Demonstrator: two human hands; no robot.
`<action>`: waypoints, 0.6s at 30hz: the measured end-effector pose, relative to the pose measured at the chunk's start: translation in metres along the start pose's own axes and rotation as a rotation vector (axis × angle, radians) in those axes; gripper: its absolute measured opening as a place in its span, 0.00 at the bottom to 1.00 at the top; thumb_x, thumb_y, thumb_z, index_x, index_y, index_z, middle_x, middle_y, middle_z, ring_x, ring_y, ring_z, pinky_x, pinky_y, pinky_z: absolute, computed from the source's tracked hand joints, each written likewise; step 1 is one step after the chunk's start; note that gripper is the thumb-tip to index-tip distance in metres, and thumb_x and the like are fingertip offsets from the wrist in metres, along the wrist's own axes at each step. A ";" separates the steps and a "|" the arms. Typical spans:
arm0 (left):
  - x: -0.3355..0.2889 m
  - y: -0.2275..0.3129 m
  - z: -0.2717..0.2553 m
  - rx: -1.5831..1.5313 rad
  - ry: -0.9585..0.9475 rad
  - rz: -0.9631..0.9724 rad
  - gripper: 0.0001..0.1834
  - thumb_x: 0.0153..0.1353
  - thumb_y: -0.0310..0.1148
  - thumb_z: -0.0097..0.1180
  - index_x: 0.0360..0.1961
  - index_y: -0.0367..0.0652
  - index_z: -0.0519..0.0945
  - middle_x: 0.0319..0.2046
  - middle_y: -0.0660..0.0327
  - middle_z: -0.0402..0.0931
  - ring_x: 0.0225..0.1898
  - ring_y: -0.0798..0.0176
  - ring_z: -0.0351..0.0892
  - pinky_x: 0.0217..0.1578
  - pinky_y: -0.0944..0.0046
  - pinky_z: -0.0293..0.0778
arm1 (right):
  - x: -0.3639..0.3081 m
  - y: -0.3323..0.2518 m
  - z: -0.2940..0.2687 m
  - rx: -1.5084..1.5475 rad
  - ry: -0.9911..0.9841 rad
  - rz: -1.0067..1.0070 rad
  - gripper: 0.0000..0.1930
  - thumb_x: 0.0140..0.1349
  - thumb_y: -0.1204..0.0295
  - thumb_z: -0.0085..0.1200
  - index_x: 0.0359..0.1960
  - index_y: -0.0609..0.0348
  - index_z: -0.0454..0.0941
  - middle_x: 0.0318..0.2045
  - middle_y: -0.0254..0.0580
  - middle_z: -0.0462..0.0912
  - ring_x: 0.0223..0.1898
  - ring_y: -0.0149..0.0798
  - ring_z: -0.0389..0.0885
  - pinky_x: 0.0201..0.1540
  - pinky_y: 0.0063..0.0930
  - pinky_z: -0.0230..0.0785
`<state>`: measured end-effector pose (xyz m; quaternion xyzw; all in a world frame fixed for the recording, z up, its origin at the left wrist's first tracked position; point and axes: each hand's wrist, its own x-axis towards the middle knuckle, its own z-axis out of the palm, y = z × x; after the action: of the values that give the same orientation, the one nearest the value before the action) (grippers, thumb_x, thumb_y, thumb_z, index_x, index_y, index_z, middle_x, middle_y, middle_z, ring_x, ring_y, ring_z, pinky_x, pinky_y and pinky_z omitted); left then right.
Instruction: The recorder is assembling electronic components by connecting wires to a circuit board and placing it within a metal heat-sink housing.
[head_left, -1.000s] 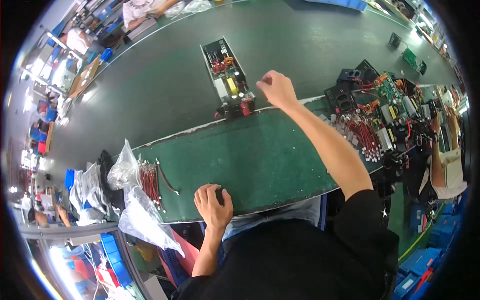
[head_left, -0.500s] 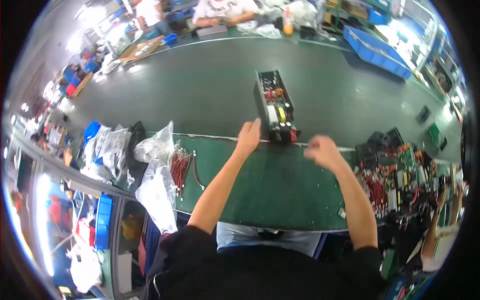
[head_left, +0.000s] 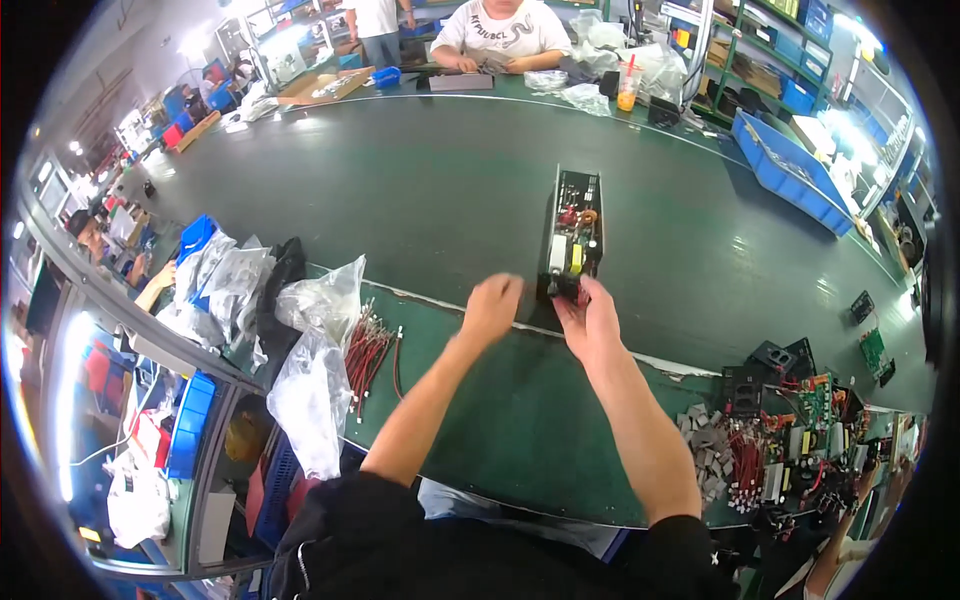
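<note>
A long open metal tray with a populated circuit board, looking like a power supply unit [head_left: 577, 225], lies lengthwise on the dark belt, its near end toward me. With my right hand [head_left: 592, 318] I grip that near end, thumb on the right and fingers at its lower left; a small black part there is partly covered. My left hand [head_left: 493, 308] hovers just left of the unit, apart from it. Its fingers are curled together and slightly blurred, and whatever they may hold is hidden.
Red-black cables [head_left: 370, 350] and clear plastic bags [head_left: 312, 330] lie at left on the green bench [head_left: 520, 420]. At right sit grey blocks [head_left: 706, 450] and piled circuit boards [head_left: 800, 430]. A blue bin [head_left: 790, 170] stands far right; a person [head_left: 500, 40] sits across the belt.
My right hand has moved left onto the unit's near end and closed on it. My left hand has curled up beside the unit. The whole view has shifted.
</note>
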<state>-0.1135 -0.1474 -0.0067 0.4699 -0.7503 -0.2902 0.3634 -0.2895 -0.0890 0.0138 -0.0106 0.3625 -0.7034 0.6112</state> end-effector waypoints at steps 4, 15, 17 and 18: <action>-0.137 0.019 -0.038 0.035 0.103 0.083 0.06 0.62 0.29 0.59 0.36 0.38 0.79 0.35 0.49 0.79 0.39 0.43 0.78 0.43 0.52 0.75 | 0.068 -0.017 0.051 0.032 0.251 -0.195 0.10 0.68 0.70 0.54 0.48 0.58 0.75 0.43 0.37 0.78 0.43 0.35 0.79 0.41 0.36 0.77; -0.270 0.039 -0.064 0.403 0.098 0.244 0.18 0.52 0.28 0.63 0.46 0.41 0.79 0.44 0.56 0.76 0.49 0.49 0.76 0.51 0.51 0.70 | 0.059 -0.109 0.010 -0.449 -0.437 -0.092 0.26 0.71 0.62 0.49 0.68 0.57 0.66 0.66 0.41 0.73 0.65 0.38 0.73 0.59 0.32 0.67; -0.270 0.033 -0.064 0.375 0.097 0.280 0.19 0.52 0.29 0.62 0.46 0.41 0.79 0.45 0.55 0.76 0.49 0.49 0.76 0.51 0.51 0.70 | 0.000 -0.121 -0.014 -0.612 -0.525 -0.002 0.28 0.69 0.61 0.52 0.68 0.57 0.66 0.63 0.42 0.76 0.61 0.39 0.76 0.57 0.33 0.68; -0.271 0.029 -0.065 0.356 0.105 0.306 0.19 0.51 0.29 0.62 0.46 0.42 0.79 0.45 0.55 0.76 0.50 0.49 0.76 0.50 0.51 0.70 | -0.036 -0.127 -0.025 -0.653 -0.513 -0.003 0.29 0.67 0.61 0.54 0.68 0.57 0.66 0.62 0.42 0.77 0.60 0.39 0.77 0.56 0.33 0.68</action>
<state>0.0048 0.1062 -0.0208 0.4220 -0.8321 -0.0700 0.3530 -0.3998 -0.0466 0.0772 -0.3794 0.4024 -0.5269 0.6453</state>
